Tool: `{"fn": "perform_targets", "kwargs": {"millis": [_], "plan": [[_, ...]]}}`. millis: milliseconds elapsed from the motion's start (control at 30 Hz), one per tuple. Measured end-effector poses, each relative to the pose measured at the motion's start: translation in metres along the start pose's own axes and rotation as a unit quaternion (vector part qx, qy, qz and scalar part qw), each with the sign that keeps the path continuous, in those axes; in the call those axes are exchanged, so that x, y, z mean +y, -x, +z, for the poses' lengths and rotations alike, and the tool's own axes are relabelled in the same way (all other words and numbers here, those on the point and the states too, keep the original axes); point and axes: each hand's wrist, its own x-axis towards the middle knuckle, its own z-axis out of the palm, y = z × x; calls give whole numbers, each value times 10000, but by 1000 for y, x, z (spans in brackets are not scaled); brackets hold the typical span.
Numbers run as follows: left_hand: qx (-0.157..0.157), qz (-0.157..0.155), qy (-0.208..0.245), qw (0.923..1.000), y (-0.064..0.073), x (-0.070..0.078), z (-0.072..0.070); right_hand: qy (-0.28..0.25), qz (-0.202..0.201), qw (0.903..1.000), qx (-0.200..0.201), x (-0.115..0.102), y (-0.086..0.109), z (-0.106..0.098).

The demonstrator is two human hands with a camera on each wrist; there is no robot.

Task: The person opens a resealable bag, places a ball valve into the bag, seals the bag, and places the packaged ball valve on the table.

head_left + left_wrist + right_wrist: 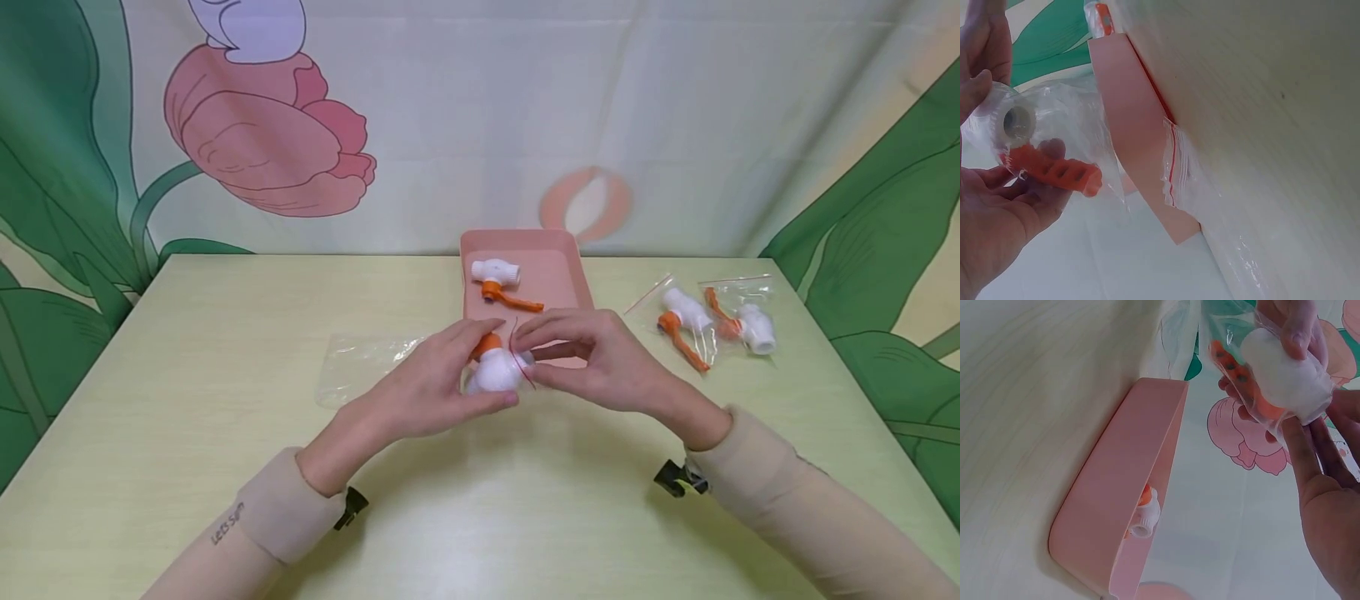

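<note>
A white ball valve (497, 372) with an orange lever handle (1063, 172) sits inside a clear zip bag (1216, 319), above the table in front of the tray. My left hand (420, 392) grips the valve through the plastic, thumb on the near side and fingers on the far side. At the bag's mouth, my right hand (603, 362) pinches the film beside the red seal line (516, 354). In the right wrist view, its fingertips meet the valve's white end. The lever lies along the bag in the left wrist view.
Behind the hands stands a pink tray (551, 258) with an unbagged valve (495, 272) in it. A bagged valve (684, 317) and another bagged valve (750, 329) lie at the right. Left of the tray is a flat clear bag (356, 367). A printed curtain (465, 125) hangs behind the table.
</note>
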Motion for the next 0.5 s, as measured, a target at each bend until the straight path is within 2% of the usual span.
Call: {"fn": "perform_targets", "kwargs": {"millis": [233,400,500], "plan": [[51,-240,-159,9996,1,1,2,-234,224,9995,20,1,-1,7],[-17,-468,-312,9984,1,2,5,-77,132,9997,194,4,-2,13],[-28,-494,-363,9981,1,2,6,15,185,9995,246,5,-3,15]]}}
